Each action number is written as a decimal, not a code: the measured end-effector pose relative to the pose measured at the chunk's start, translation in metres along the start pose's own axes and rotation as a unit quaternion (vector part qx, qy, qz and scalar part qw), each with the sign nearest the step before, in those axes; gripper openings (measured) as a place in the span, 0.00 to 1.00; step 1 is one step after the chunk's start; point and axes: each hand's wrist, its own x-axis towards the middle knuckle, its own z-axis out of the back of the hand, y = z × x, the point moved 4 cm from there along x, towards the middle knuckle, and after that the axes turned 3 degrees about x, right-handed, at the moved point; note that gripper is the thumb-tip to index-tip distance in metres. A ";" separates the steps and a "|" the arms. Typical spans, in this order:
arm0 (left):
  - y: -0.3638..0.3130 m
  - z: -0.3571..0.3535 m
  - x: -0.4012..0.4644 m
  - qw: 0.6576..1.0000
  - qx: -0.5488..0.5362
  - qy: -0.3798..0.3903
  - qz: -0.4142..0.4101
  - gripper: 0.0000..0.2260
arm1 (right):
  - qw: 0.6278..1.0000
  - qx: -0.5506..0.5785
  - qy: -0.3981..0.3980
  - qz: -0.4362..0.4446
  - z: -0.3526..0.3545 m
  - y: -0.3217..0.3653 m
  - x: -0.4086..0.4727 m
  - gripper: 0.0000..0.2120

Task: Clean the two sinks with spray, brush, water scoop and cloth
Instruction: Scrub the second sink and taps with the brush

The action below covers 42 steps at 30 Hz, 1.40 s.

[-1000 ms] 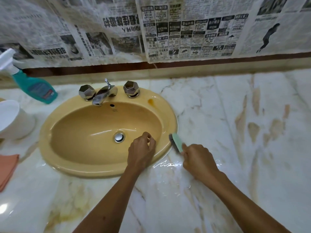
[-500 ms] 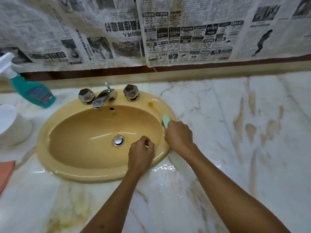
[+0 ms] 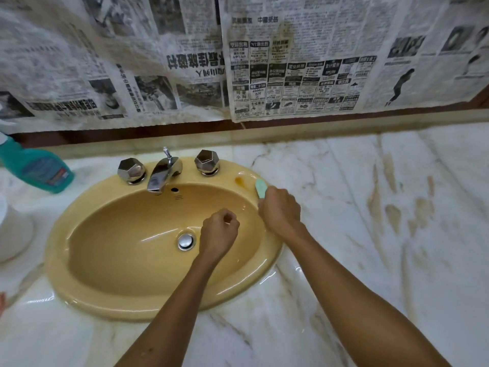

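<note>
On the right rim of the yellow sink (image 3: 79, 234), the right hand (image 3: 280, 211) grasps a pale green brush (image 3: 261, 188), fingers curled round its handle so that only the far end of the brush shows beyond the knuckles. That end lies on the rim just beside a small brownish stain (image 3: 240, 180), close to the right tap knob (image 3: 207, 161). The left hand (image 3: 218, 233) hangs over the bowl, clenched into a loose fist with nothing visible in it, a little to the right of the chrome drain plug (image 3: 186, 241). Both forearms reach in from the lower edge of the view.

The sink is set into a white marble counter (image 3: 370, 234) with brown and yellow veining. At the back of the bowl a chrome spout (image 3: 162, 173) stands between two faceted knobs, the left knob (image 3: 131, 170) slightly lower in the view than the right one. A teal spray bottle (image 3: 37, 168) lies tilted at the far left of the counter, well apart from the hands. Below it, at the left edge, part of a white container (image 3: 13, 234) shows, cut off by the frame. Sheets of newspaper (image 3: 291, 75) cover the wall behind the counter.
</note>
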 end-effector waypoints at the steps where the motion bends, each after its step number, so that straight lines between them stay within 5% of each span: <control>1: -0.001 0.006 0.008 1.000 0.018 -0.011 -0.013 0.05 | 1.000 0.002 -0.001 0.004 0.000 0.005 0.009 0.02; 11: 0.007 0.038 0.066 0.957 0.200 -0.091 -0.192 0.19 | 0.998 -0.036 -0.008 0.047 -0.014 0.037 0.059 0.15; 18: 0.030 0.032 0.075 0.954 0.262 -0.009 -0.143 0.35 | 0.983 -0.115 0.085 0.118 -0.006 0.049 0.078 0.13; 22: 0.030 0.039 0.080 0.970 0.208 -0.008 -0.128 0.34 | 0.990 -0.091 0.069 0.085 0.012 0.044 0.100 0.13; 28: 0.036 0.040 0.079 0.976 0.182 -0.005 -0.120 0.37 | 0.964 -0.131 0.135 0.187 -0.008 0.060 0.089 0.15; 31: 0.035 0.039 0.079 0.974 0.190 0.003 -0.122 0.38 | 0.968 -0.142 0.153 0.139 0.016 0.047 0.114 0.15; 36: 0.030 0.043 0.079 0.976 0.189 0.012 -0.109 0.37 | 0.999 0.008 0.019 0.024 -0.008 0.054 0.114 0.07; 42: 0.028 0.045 0.079 0.975 0.191 0.034 -0.105 0.37 | 0.996 0.060 -0.034 -0.059 -0.048 0.067 0.100 0.13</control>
